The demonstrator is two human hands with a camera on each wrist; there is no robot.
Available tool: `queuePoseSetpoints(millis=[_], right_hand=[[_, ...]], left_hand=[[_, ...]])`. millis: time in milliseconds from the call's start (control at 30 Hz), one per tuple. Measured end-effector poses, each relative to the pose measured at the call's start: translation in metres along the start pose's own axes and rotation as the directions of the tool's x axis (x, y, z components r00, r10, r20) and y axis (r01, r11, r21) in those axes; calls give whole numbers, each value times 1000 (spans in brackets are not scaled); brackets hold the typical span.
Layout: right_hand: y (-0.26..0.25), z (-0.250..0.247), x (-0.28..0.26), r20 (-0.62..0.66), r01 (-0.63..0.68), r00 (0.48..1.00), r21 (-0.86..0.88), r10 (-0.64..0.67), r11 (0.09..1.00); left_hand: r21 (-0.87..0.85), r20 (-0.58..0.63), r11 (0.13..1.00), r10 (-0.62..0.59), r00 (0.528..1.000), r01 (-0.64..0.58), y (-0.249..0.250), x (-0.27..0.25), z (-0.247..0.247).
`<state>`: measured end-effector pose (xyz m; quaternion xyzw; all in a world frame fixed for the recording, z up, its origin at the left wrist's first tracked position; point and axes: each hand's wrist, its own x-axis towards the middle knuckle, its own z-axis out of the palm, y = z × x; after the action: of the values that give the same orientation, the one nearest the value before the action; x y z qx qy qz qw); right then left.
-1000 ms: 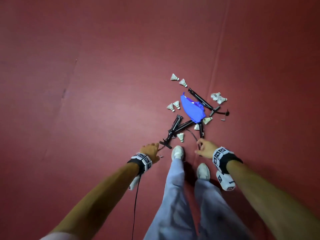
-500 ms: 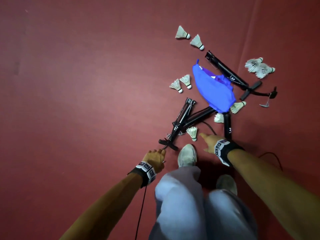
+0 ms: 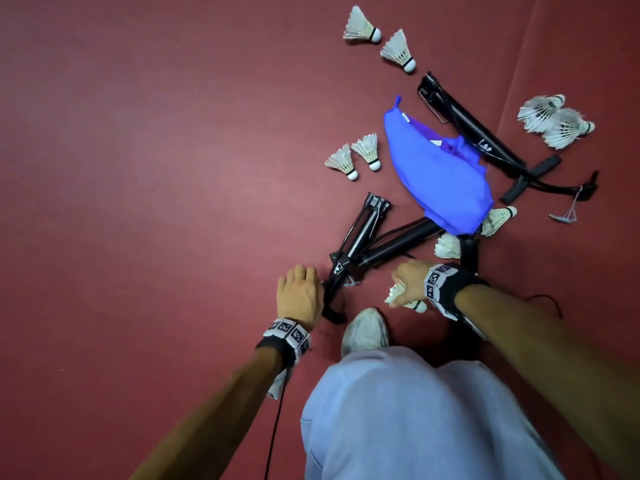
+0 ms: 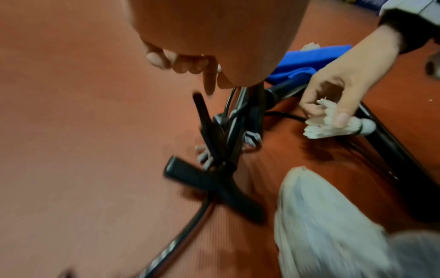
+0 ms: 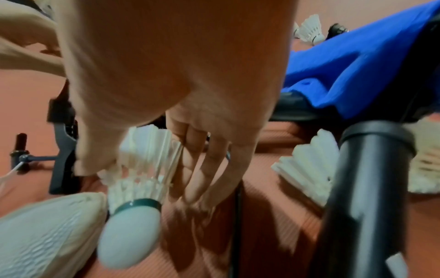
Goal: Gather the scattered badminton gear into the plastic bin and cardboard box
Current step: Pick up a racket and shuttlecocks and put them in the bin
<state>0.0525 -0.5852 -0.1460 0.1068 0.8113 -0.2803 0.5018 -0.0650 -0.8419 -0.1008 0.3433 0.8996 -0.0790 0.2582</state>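
— Red court floor (image 3: pixel 145 174), gear all over it. What have you got?

— My right hand (image 3: pixel 410 284) pinches one shuttlecock (image 3: pixel 403 299) by its feathers, just off the floor by my shoe (image 3: pixel 365 329).

— And the left?

— Left hand (image 3: pixel 299 296) hovers at the black pump (image 3: pixel 349 258); fingers loosely curled, holding nothing.

— How far along?

— Barely started, I'd say. Shuttlecocks, pumps and the blue bag (image 3: pixel 440 181) all lie loose; no bin or box in sight.

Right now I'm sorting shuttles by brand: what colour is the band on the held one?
Dark green band, right wrist view.
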Motion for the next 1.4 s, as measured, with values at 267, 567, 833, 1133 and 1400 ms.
queuePoseSetpoints(millis=[267,567,833,1133,1400], right_hand=[[42,-54,-14,3,-87,996,-52,87,995],[50,-61,-39,-257,-138,959,-57,119,989],[2,-65,-140,-445,-93,884,129,142,987],[-98,-121,-326,-566,89,790,486,235,870],[-199,-164,-503,-642,347,639,732,423,587]], left_hand=[[-322,304,947,111,946,-8,33,101,7],[-315,272,949,88,958,2,55,71,23],[-467,126,872,-99,987,147,28,-33,-78],[-385,148,921,-8,989,65,17,-168,-281],[-465,64,884,-29,998,55,26,-286,-452]])
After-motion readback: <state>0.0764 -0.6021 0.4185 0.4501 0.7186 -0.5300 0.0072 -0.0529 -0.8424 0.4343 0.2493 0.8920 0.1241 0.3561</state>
